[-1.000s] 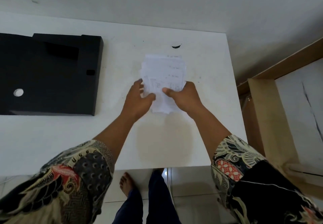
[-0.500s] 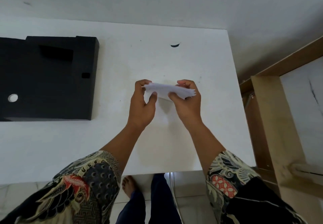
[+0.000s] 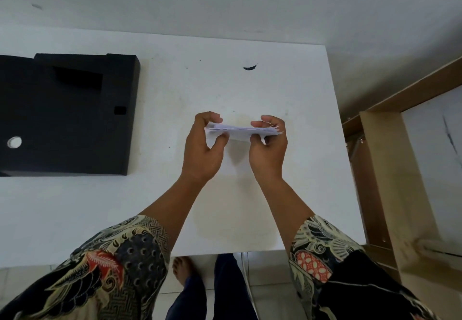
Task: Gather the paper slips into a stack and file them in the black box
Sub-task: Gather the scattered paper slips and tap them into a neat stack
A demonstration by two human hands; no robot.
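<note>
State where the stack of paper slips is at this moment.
In the head view the stack of paper slips is held edge-on between the left hand and right hand, above the white table, right of the black box.

I have a single head-worn wide-angle view, looking steeply down from above, close over the flat white rectangular table (image 3: 250, 90), its far edge and the pale wall beyond at top.
</note>
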